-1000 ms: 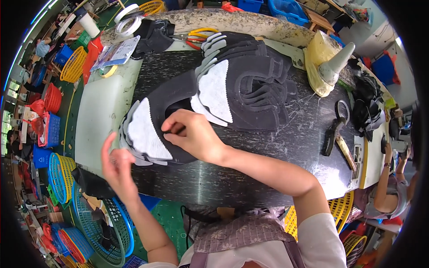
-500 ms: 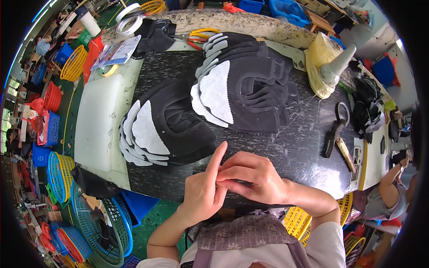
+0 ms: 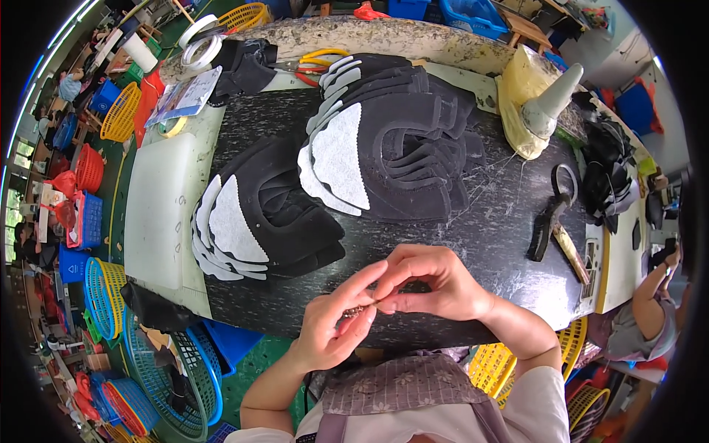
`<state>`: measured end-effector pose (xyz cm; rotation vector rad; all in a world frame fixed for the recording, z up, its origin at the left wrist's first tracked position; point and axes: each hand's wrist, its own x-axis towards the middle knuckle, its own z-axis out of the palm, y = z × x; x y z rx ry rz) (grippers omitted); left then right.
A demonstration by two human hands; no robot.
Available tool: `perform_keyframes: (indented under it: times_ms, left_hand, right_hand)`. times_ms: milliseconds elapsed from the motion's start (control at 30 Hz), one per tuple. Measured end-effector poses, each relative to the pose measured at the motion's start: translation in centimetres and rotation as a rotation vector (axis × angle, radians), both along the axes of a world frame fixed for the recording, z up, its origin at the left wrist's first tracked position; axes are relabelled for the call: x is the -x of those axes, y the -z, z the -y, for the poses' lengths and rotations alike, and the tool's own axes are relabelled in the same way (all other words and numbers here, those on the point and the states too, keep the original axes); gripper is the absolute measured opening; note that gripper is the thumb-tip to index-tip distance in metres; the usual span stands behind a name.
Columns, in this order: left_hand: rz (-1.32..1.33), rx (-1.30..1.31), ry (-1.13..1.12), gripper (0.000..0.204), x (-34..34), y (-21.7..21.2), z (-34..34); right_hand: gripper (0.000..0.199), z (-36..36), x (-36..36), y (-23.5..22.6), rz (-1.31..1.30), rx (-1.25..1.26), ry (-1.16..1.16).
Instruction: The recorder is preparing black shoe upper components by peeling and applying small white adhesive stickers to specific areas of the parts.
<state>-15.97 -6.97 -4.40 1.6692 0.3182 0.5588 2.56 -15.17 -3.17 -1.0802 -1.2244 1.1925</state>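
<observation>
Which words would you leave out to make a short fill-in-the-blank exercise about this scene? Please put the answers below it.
The number of piles formed by the black pieces with white patches is ____.
The wrapping at the foot of the grey cone is coloured ____.
Of the left hand, holding small brownish pieces, and the right hand, the ____ one is nearer the hammer.

Missing words: two; yellow; right.

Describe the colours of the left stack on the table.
The left stack is black with white patches, clearest in the head view.
</observation>
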Motion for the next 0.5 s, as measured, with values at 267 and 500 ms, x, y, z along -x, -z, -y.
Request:
perform_keyframes:
  times_ms: [267,500]
  left_hand:
    - [-0.026,-0.527,-0.043,0.028,-2.0,-1.4,-3.8]
    - [-0.622,-1.031,-0.365,0.046,-8.2,-2.1,-13.2]
  right_hand:
    - [0.010,-0.2,-2.8,0.8,-0.402,0.155,0.210]
    - [0.008,-3.0,-4.0,2.0,0.022,0.103,0.347]
